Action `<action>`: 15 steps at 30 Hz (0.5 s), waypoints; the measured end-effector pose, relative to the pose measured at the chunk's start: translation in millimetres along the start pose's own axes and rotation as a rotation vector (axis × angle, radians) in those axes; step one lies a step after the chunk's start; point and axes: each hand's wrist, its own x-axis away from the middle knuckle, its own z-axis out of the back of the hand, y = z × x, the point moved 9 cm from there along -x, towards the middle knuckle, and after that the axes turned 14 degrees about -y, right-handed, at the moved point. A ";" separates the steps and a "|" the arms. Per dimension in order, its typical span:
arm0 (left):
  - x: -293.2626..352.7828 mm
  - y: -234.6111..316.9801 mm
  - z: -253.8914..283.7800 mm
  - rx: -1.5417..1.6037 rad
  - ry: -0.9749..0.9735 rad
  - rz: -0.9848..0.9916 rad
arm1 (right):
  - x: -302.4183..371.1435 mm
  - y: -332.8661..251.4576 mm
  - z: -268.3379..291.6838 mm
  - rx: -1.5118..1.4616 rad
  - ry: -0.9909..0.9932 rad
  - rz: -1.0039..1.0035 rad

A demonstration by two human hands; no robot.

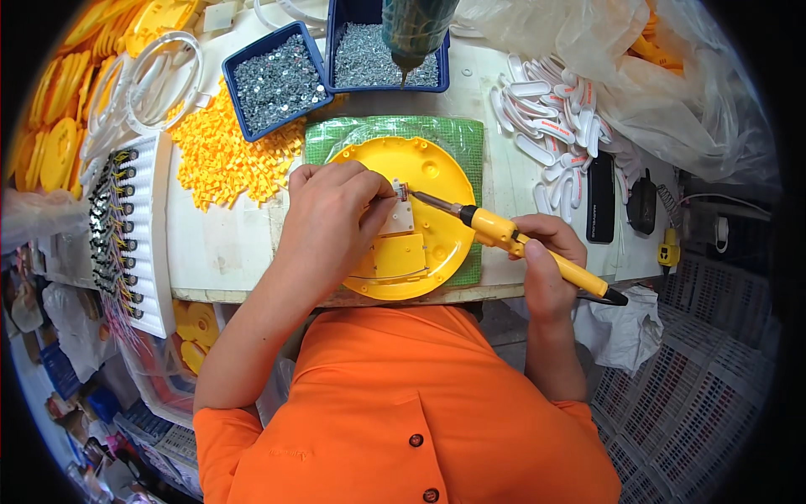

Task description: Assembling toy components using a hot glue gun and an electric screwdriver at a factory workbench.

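Yellow disc [437, 181], one soldering iron [512, 238], two bins [238, 63].

Two blue bins of screws [277, 80] [384, 55], one yellow round disc [420, 218], one green mat [395, 134], one yellow-handled soldering iron [512, 239], two black remote-like devices [599, 197] [642, 202].

Yellow round disc [437, 181] on green gridded mat [457, 134]; yellow-handled soldering iron [512, 239]; blue bins [273, 80]; orange shirt [403, 403].
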 end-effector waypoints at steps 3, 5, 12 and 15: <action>2.0 1.2 3.4 -0.010 0.007 -0.005 | 1.9 -5.7 3.9 -0.051 0.057 0.035; 0.2 1.3 3.0 -0.018 0.006 -0.007 | 0.7 -7.6 10.0 -0.034 0.070 0.064; -7.6 4.7 0.3 0.004 -0.016 -0.005 | 20.8 -26.9 49.3 0.054 0.209 0.125; -8.3 2.5 -1.0 -0.034 -0.015 -0.032 | 53.5 -45.1 92.5 0.117 0.443 0.235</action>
